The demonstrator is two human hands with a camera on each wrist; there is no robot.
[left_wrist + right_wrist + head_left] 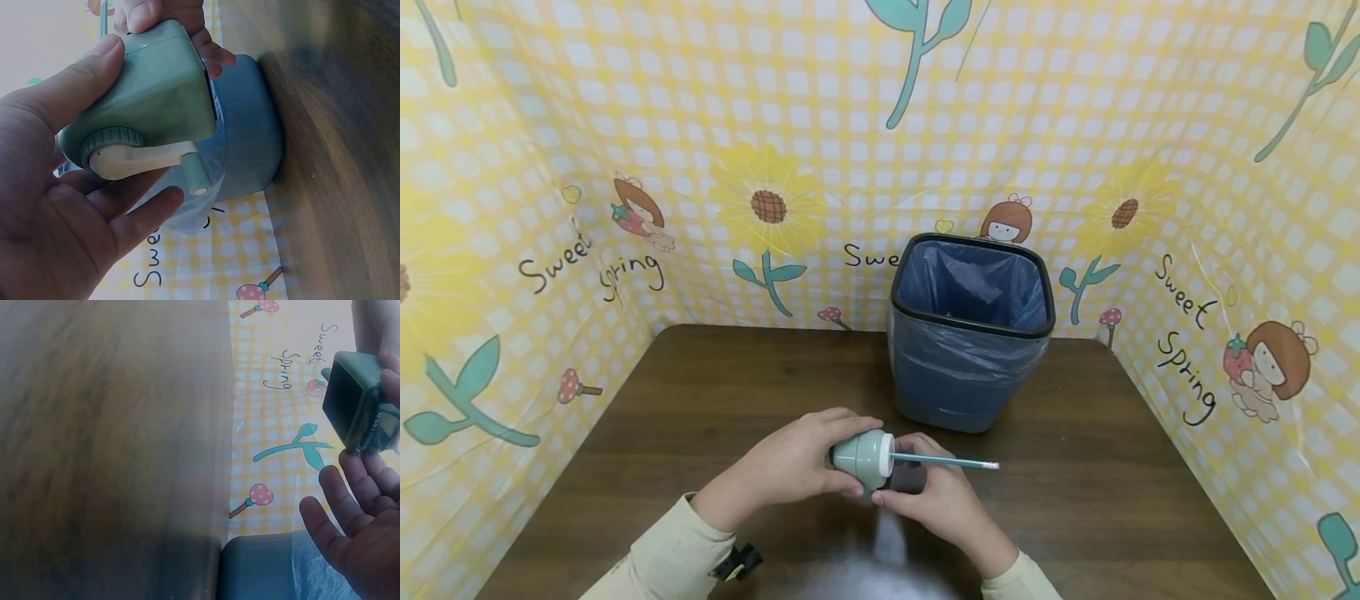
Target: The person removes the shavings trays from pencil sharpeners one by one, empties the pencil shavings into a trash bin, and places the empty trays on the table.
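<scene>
A green hand-crank pencil sharpener [861, 458] is held above the table, tilted on its side. My left hand [797, 458] grips its body, thumb on one side and fingers on the other. A white crank [137, 159] with a green knob shows in the left wrist view. From the white collar a light-blue pencil [947, 459] sticks out to the right. My right hand [943, 500] pinches the dark see-through shavings drawer [907, 477] at the sharpener's side. In the right wrist view, the drawer meets the sharpener body, and fingertips [350, 464] touch it from below.
A blue waste bin [958, 375] with a black rim and a clear liner stands on the brown wooden table [760, 367], just beyond my right hand. Yellow checked cloth [685, 108] with printed flowers surrounds the table at the back and sides.
</scene>
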